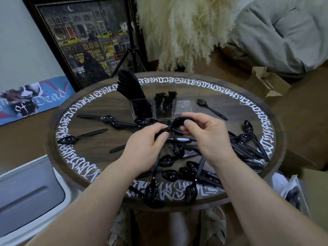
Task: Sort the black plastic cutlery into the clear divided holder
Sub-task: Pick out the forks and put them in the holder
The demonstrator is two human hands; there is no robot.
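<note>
Both hands met over the middle of the round counter (92, 150), just in front of the holder (183, 108). Left hand (145, 150) and right hand (211, 137) were each closed on the same small bundle (174, 124) of black pieces, left fingers (164, 134) pinching its lower end, right fingers (188, 123) its upper end; it looked like several nested handles, though which kind could not be told. The holder stood upright at the far side: left compartment packed with knives (130, 86) fanning out above the rim, middle one holding forks (164, 99), right one apparently bare (clear walls, hard to read). Loose spoons (245, 137) lay scattered and crossed over the near and right parts of the counter, two hanging past the near edge; one fork (211, 109) lay alone just right of the holder. Judged risks: the bundle was held by fingertips only, so pieces could splay or slip out if the hands parted unevenly; a forearm dragged back could sweep the overhanging spoons to the floor; a careless drop into the light holder might tip it, the knife side being top-heavy; nested pieces of mixed type could land in one compartment unsorted.
</note>
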